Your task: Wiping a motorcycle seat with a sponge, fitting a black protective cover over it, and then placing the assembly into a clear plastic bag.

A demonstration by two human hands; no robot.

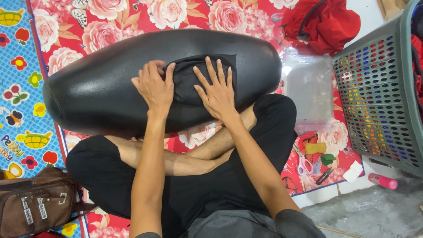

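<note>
On the rose-printed red mat (132, 17), a long, rounded black seat (101, 88) with a glossy, finely pebbled vinyl skin lay across the person's crossed legs. A matte black cloth patch (189, 81), roughly square, sat on its middle. The left hand (154, 88) pressed the patch's left edge, fingers curled; the right hand (216, 90) lay flat on it, fingers spread. A grey perforated plastic basket (379, 97) stood nearby, beside a clear plastic box (308, 92).
</note>
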